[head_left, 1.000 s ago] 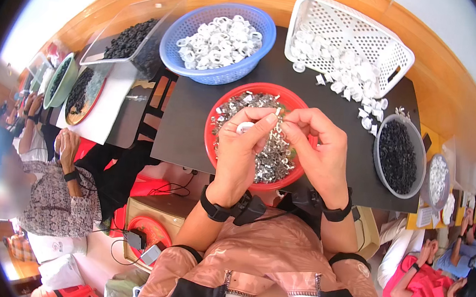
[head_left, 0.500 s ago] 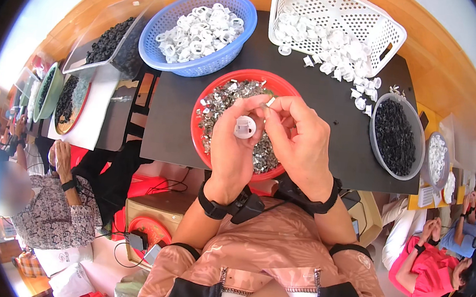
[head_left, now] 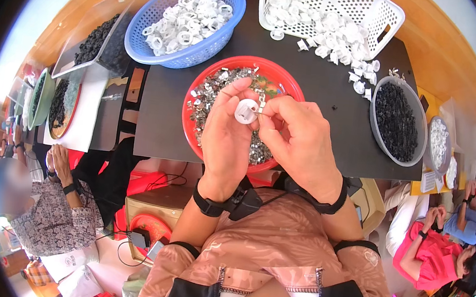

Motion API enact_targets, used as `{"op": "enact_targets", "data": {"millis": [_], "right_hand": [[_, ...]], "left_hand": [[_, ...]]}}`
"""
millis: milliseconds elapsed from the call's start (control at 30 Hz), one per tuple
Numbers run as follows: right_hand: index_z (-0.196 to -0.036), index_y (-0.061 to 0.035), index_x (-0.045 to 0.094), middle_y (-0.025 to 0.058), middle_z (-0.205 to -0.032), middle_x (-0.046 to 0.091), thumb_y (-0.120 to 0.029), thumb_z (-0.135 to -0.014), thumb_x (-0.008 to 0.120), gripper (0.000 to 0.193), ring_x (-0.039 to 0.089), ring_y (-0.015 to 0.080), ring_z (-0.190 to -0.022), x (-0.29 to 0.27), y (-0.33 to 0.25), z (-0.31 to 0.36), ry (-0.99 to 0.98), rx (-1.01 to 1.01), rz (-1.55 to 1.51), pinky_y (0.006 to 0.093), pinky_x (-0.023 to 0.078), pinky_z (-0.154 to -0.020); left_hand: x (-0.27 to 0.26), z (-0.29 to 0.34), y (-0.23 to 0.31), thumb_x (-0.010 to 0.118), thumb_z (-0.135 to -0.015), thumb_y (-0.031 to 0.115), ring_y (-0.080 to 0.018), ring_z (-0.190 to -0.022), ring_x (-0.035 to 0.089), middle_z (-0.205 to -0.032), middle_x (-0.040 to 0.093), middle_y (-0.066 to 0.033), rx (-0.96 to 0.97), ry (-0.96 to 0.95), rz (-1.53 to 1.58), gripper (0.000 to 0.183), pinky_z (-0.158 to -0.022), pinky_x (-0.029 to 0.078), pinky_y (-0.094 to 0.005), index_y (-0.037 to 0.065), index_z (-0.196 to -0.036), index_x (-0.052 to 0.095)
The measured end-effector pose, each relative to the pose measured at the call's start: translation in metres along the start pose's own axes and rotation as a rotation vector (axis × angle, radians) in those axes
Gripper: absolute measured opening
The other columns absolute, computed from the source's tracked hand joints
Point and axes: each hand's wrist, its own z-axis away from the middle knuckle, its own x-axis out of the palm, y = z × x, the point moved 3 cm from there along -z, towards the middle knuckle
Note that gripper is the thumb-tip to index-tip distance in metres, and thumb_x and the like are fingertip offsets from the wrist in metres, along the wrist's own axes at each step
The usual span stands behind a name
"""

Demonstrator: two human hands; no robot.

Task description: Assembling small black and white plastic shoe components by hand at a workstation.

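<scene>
My left hand [head_left: 224,141] is closed around a small round white plastic part [head_left: 246,111], its fingers behind the part and the opening turned upward. My right hand [head_left: 300,140] pinches a small metal piece at the right edge of this white part; the fingertips cover most of it, so its shape cannot be made out. Under both hands stands a red basin [head_left: 295,85] filled with many small shiny metal clips [head_left: 202,107]. A patch of the basin's patterned bottom shows beyond the fingers.
A blue basket [head_left: 135,51] of white rings stands back left. A white basket [head_left: 395,26] lies tipped, spilling white plastic parts [head_left: 342,40] onto the black table [head_left: 160,117]. A grey bowl [head_left: 421,141] of black pieces is at right. Other people sit working on both sides.
The white part has turned and sits higher in my left fingers. My right hand has lowered its pinch to the part's edge. The view has shifted slightly, with the table things higher up.
</scene>
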Motion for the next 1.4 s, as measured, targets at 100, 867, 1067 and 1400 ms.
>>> {"op": "enact_targets", "data": {"millis": [100,867,1067,1400], "right_hand": [[-0.082,-0.0075,0.054,0.0051,-0.066,0.057,-0.008,-0.081,0.066,0.012,0.055,0.0258,-0.059,0.000,-0.001,0.000,0.009,-0.073,0.123,0.0367,0.041,-0.069],[-0.093,-0.0053,0.056,0.0045,-0.073,0.056,-0.005,-0.081,0.058,0.012,0.057,0.0243,-0.070,-0.002,0.012,-0.001,-0.013,-0.302,0.275,0.0353,0.042,-0.073],[-0.093,-0.0062,0.059,0.0017,-0.071,0.056,-0.006,-0.081,0.060,0.012,0.057,0.0208,-0.067,0.000,0.013,0.000,0.074,-0.351,0.355,0.0340,0.043,-0.071],[-0.093,-0.0092,0.065,0.0012,-0.080,0.066,-0.005,-0.081,0.069,0.013,0.063,0.0196,-0.072,-0.002,0.018,0.005,0.074,-0.203,0.213,0.0334,0.044,-0.074]], "left_hand": [[0.002,0.001,-0.001,0.045,-0.100,0.019,-0.0130,-0.090,0.055,-0.104,0.057,-0.0066,-0.008,-0.063,-0.011,0.031,-0.081,0.044,-0.0279,0.000,-0.124,0.049],[-0.011,-0.008,-0.019,0.057,-0.097,0.014,-0.0141,-0.101,0.059,-0.112,0.063,-0.0071,-0.144,-0.095,0.062,0.023,-0.091,0.046,-0.0297,0.004,-0.117,0.055],[-0.010,-0.008,-0.017,0.055,-0.098,0.018,-0.0156,-0.101,0.061,-0.112,0.063,-0.0085,-0.218,-0.127,0.151,0.024,-0.091,0.048,-0.0310,0.003,-0.117,0.056],[-0.011,-0.007,-0.018,0.055,-0.098,0.018,-0.0175,-0.107,0.060,-0.116,0.062,-0.0112,-0.243,-0.118,0.108,0.024,-0.095,0.048,-0.0324,0.003,-0.116,0.056]]}}
